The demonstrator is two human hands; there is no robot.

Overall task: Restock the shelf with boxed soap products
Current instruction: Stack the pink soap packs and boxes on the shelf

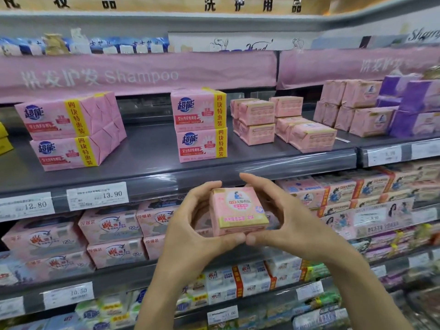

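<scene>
From the head camera, a person holds a small pink square soap box with both hands. The box is up in the air in front of a grey metal shelf. It sits just below the front edge of that shelf and does not touch it. It has a yellow rim and a little picture on its face, and it is tilted a bit.

The left hand grips the left side of the box. Its fingers curl over the top left corner, and its thumb is pressed under the bottom edge. The right hand grips the right side the same way, with its fingers curled over the top right and its thumb under the box. The two thumbs nearly meet below the box.

On the left of the shelf stand two big pink wrapped soap packs with yellow bands, one on top of the other. A middle stack of pink packs of the same kind stands beside them. To the right sit small pink boxes in low stacks. Farther right are purple wrapped packs. A pink cloth banner with the word Shampoo hangs above. White price tags line the shelf edge, and one reads 13.90. The shelf below holds more pink soap packs.
</scene>
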